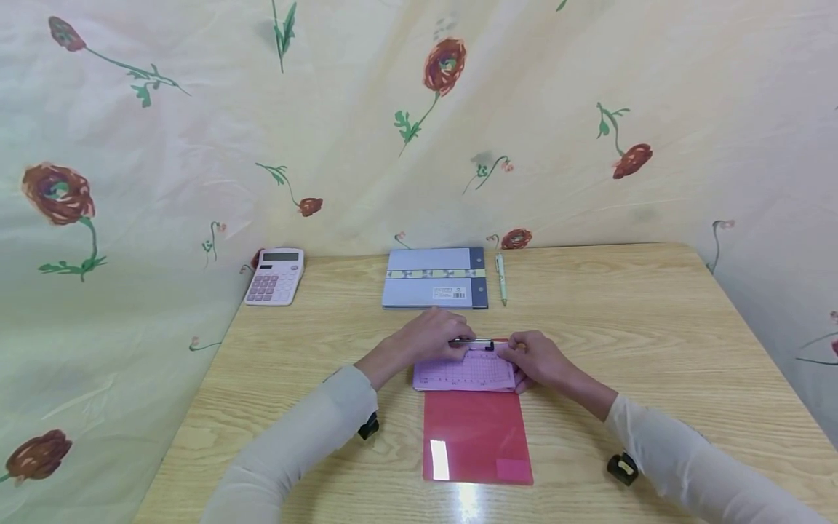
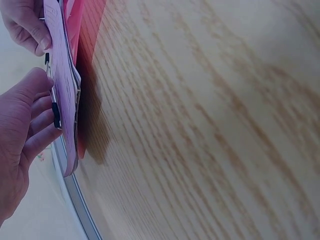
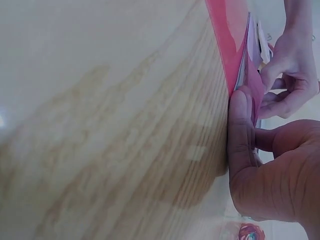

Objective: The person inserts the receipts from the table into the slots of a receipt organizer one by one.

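A red translucent clipboard (image 1: 474, 440) lies on the wooden table with a pad of pink printed forms (image 1: 458, 372) across its upper part. At the top edge my left hand (image 1: 437, 335) pinches the metal clip (image 1: 484, 343), thumb on one side and fingers on the other. In the left wrist view the clip's black ends (image 2: 56, 115) show beside the fingers. My right hand (image 1: 537, 359) holds the right edge of the forms between thumb and fingers. From the right wrist, the sheets (image 3: 256, 90) look slightly spread and raised off the clipboard.
Behind the clipboard lies a blue-grey notebook (image 1: 425, 291) with a patterned band. A pale green pen (image 1: 501, 280) is to its right, and a pink-and-white calculator (image 1: 275, 278) stands at the far left corner. A flowered cloth (image 1: 366, 109) hangs along the table's back.
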Demonstrator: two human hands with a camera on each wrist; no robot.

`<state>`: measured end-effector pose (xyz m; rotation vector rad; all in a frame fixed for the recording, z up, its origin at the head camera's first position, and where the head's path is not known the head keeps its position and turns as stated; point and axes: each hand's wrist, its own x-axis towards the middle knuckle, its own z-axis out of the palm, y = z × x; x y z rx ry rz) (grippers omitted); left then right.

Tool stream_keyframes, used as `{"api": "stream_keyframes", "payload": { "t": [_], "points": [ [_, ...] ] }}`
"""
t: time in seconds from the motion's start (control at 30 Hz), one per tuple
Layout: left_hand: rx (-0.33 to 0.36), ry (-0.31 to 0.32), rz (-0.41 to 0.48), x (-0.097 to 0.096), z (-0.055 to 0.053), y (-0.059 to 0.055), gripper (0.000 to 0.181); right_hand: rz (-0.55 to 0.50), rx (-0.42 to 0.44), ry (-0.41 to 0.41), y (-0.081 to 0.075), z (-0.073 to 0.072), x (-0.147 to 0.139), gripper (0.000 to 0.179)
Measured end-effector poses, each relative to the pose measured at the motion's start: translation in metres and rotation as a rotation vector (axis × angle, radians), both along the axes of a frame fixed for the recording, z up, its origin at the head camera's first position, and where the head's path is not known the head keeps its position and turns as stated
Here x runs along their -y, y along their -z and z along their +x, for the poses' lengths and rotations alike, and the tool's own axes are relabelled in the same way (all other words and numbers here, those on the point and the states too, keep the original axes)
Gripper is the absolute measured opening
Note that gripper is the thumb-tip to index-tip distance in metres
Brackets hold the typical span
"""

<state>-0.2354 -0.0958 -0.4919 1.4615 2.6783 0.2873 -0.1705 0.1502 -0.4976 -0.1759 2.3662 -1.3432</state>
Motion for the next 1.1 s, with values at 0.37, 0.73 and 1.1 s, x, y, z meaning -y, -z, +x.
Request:
{"api": "stream_keyframes", "payload": {
  "t": [0.37,0.73,1.1],
  "points": [
    [0.006,-0.02,-0.019,0.0003,0.0028,-0.0021,0.029,-0.019,0.007,-0.012,0.0007,-0.0019,0.0001,0.02],
    [0.005,-0.01,-0.008,0.0005,0.0024,-0.0011,0.029,-0.005,0.009,0.003,0.0012,-0.002,0.0007,0.019],
    [-0.009,-0.005,-0.005,0.0007,0.0025,-0.0007,0.029,-0.004,0.027,0.034,0.0008,-0.0012,0.0021,0.02]
  ]
}}
